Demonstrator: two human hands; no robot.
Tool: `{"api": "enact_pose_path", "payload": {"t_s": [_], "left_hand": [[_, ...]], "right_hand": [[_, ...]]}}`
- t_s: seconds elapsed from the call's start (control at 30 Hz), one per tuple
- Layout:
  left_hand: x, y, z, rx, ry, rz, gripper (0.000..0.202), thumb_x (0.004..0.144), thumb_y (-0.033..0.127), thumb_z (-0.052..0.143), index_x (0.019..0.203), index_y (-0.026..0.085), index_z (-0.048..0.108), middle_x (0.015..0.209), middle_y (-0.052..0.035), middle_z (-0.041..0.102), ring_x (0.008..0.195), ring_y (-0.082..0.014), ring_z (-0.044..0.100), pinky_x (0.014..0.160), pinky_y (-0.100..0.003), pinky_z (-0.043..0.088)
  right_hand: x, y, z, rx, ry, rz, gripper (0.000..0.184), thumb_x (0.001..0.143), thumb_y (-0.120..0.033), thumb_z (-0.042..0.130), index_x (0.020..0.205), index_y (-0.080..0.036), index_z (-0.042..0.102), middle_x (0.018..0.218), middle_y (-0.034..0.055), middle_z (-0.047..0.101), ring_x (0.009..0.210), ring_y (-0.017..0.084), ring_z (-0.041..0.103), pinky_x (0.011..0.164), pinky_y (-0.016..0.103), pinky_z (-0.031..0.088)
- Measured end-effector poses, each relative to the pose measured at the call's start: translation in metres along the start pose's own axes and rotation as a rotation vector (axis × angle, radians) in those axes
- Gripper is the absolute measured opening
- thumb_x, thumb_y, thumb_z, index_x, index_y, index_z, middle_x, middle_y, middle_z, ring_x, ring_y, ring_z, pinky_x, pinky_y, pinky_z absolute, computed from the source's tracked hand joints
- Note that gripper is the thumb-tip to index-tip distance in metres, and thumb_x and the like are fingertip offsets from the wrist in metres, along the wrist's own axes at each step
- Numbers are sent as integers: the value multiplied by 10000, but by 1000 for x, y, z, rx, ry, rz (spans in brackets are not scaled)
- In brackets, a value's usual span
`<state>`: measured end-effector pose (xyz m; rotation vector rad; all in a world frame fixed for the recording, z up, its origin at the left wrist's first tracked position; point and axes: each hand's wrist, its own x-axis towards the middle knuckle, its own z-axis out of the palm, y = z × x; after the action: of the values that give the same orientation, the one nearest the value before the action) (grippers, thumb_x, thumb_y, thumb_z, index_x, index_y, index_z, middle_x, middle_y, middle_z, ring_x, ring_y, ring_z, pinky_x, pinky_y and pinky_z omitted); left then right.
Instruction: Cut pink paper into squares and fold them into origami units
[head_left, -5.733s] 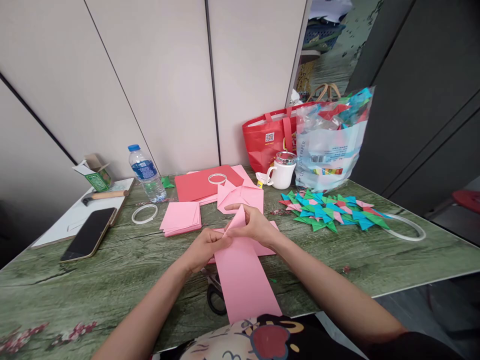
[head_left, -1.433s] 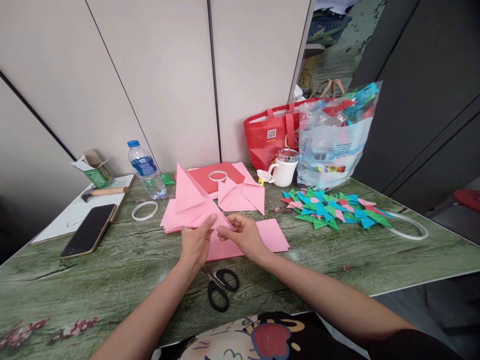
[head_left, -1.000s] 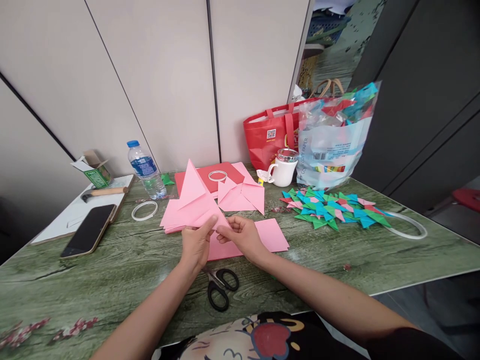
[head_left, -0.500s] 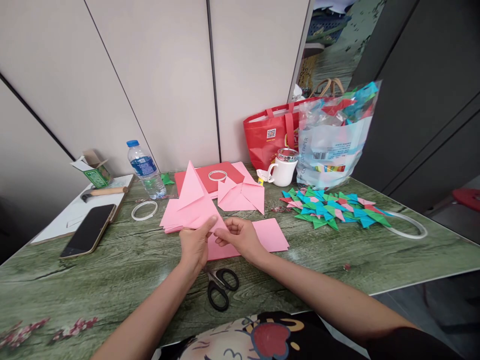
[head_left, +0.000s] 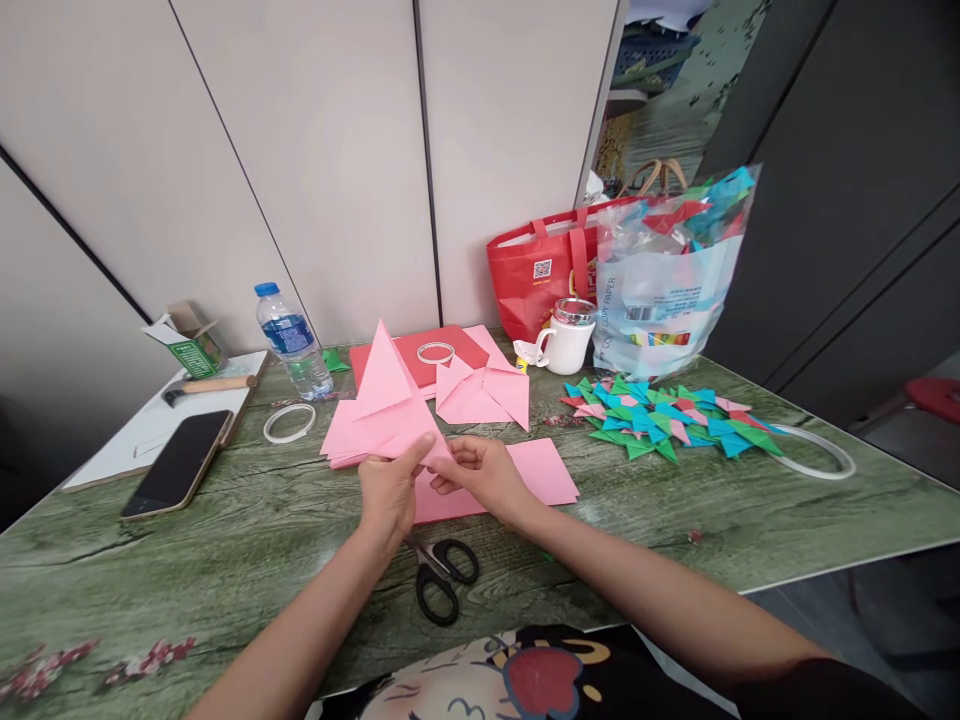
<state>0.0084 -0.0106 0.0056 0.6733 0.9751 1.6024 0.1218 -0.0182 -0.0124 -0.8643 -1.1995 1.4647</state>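
A partly folded sheet of pink paper (head_left: 394, 395) is held between my two hands, its pointed tip standing up and away from me. My left hand (head_left: 390, 485) pinches its lower edge, thumb on top. At the lower right corner, the closed fingers of my right hand (head_left: 484, 475) grip the same sheet. Beneath the hands lies a stack of pink paper (head_left: 544, 472), and another pink stack (head_left: 341, 435) shows behind my left hand. A folded pink piece (head_left: 480, 393) rests just beyond. Black-handled scissors (head_left: 442, 580) lie near my left wrist, their blades partly hidden.
Folded colored paper pieces (head_left: 667, 415) are heaped at right, before a filled plastic bag (head_left: 667, 280). A white mug (head_left: 568, 338) and red bag (head_left: 532, 270) stand behind. Left are a water bottle (head_left: 292, 340), tape roll (head_left: 289, 423), phone (head_left: 180, 463) and hammer (head_left: 214, 385).
Both hands stay in nearly the same place on the pink sheet. Its lower right corner looks slightly more turned in at my fingertips.
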Motion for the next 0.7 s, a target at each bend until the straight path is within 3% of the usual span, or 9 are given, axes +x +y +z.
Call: {"api": "enact_pose_path", "payload": {"t_s": [0.13,0.2,0.3,0.47,0.57,0.7], "left_hand": [[2,4,0,-52,32,-4,263,424,98,781,644,101,637,634,-25,667,558,-123,604,557,-242,488],[2,6,0,-49,49,-26,279,419,92,783,659,105,640,648,-22,673,551,-123,605,550,-244,491],[1,6,2,-33,49,-46,283,419,93,785,663,107,643,654,-21,676,548,-123,605,545,-244,489],[-1,3,2,25,-40,-48,264,441,130,786,667,92,654,653,-49,677,599,-144,616,606,-267,479],[-2,-1,1,33,-53,-40,315,431,142,791,713,95,659,697,-57,683,628,-147,611,627,-274,463],[-3,-5,3,56,-46,-39,318,443,161,789,727,104,660,714,-46,686,650,-140,600,659,-274,446]], "right_hand": [[-7,-12,-9,-177,49,76,514,595,-309,721,1035,-127,524,727,54,653,526,155,634,496,307,550],[-11,-19,-16,-267,54,68,529,615,-297,707,1080,-139,509,821,89,658,576,164,641,509,316,550],[-13,-27,-24,-318,51,-13,383,639,-354,680,944,-143,584,860,97,656,630,161,641,575,317,544],[-1,-22,-21,-329,-25,-42,273,655,-387,651,761,-144,586,655,34,637,599,143,607,575,296,505],[5,-15,-16,-332,-8,-102,261,645,-361,663,775,-153,574,647,5,619,567,109,564,555,255,465],[7,-12,-14,-178,-27,-41,274,624,-372,674,726,-147,557,617,-14,580,506,83,510,479,217,416]]}}
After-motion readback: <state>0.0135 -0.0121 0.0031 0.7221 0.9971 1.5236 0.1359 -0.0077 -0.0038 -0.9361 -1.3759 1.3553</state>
